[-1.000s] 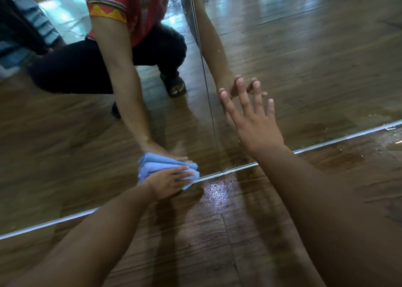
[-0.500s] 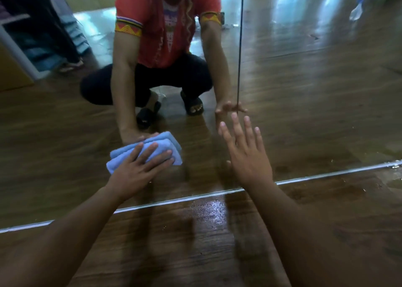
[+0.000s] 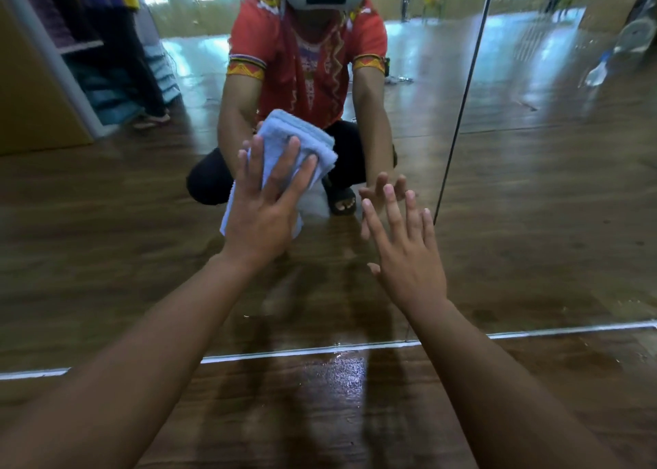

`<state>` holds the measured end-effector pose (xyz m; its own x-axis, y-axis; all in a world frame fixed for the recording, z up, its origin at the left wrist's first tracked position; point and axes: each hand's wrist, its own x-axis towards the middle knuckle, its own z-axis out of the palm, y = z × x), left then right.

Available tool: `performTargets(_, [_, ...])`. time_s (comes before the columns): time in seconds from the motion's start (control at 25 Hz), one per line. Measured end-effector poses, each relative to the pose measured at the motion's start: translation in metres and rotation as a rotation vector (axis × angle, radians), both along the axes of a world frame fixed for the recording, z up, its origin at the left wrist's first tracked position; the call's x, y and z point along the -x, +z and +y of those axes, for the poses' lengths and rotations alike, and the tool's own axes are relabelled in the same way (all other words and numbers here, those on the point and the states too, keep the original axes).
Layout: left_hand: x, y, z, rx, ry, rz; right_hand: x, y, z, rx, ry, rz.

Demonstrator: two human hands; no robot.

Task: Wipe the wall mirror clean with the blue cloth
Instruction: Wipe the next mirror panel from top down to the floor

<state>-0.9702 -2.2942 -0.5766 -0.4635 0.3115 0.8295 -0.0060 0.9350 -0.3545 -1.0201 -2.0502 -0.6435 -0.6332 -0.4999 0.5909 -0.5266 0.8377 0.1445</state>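
Two bare forearms reach out from the near edge over a glossy wooden floor (image 3: 320,415), wet-looking just before the pale strip (image 3: 302,351) at the foot of the wall mirror (image 3: 533,219). On the right, the right hand (image 3: 409,259) is spread with straight fingers and grasps nothing; its fingertips meet their reflection on the glass, left of a dark vertical seam (image 3: 462,113) between panels. Left of it and higher, the left hand (image 3: 261,216) lies flat with straight, splayed fingers, pressing the folded blue cloth (image 3: 302,145) against the mirror. The cloth's long axis runs up the glass, leaning right, its layered end uppermost beyond the fingertips. Farther in the reflection, a person crouches in a red shirt.
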Motion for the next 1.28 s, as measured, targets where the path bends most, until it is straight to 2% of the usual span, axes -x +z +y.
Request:
performTargets(0.12, [0.011, -0.012, -0.003, 0.063, -0.045, 0.053, 0.010, -0.002, -0.005, -0.042, -0.007, -0.033])
performTargets(0.2, [0.012, -0.034, -0.007, 0.137, -0.122, 0.000, 0.015, -0.007, -0.008, -0.009, 0.010, -0.004])
performTargets(0.36, [-0.009, -0.102, -0.028, 0.422, -0.282, -0.350, 0.019, -0.012, -0.011, 0.005, -0.013, 0.070])
performTargets(0.44, [-0.024, -0.125, -0.044, 0.526, -0.265, -0.447, 0.020, -0.011, -0.009, -0.008, -0.006, 0.079])
performTargets(0.48, [-0.029, -0.129, -0.048, 0.485, -0.226, -0.435, 0.019, -0.010, -0.009, -0.009, -0.006, 0.081])
performTargets(0.6, [-0.042, -0.112, -0.054, 0.153, -0.086, -0.283, 0.016, -0.008, -0.011, -0.023, -0.024, 0.033])
performTargets(0.76, [-0.043, -0.018, -0.057, -0.229, 0.004, -0.053, 0.006, 0.000, -0.011, -0.080, -0.048, -0.072])
performTargets(0.84, [-0.040, 0.019, -0.051, -0.331, 0.005, 0.023, -0.001, 0.003, -0.012, -0.033, -0.044, -0.064])
performTargets(0.92, [-0.038, 0.023, -0.041, -0.301, 0.025, 0.043, -0.009, 0.005, -0.016, 0.031, -0.043, -0.057])
performTargets(1.08, [-0.038, -0.029, -0.056, 0.043, 0.052, -0.154, -0.022, 0.025, -0.031, 0.072, 0.030, 0.035])
performTargets(1.12, [-0.042, -0.036, -0.068, 0.079, 0.049, -0.168, -0.024, 0.033, -0.038, 0.067, 0.057, 0.057])
performTargets(1.2, [-0.056, -0.038, -0.089, 0.018, 0.074, -0.135, -0.028, 0.047, -0.053, 0.065, 0.091, 0.084])
performTargets(1.28, [-0.074, -0.032, -0.107, -0.131, 0.143, -0.097, -0.033, 0.055, -0.069, 0.055, 0.114, 0.118])
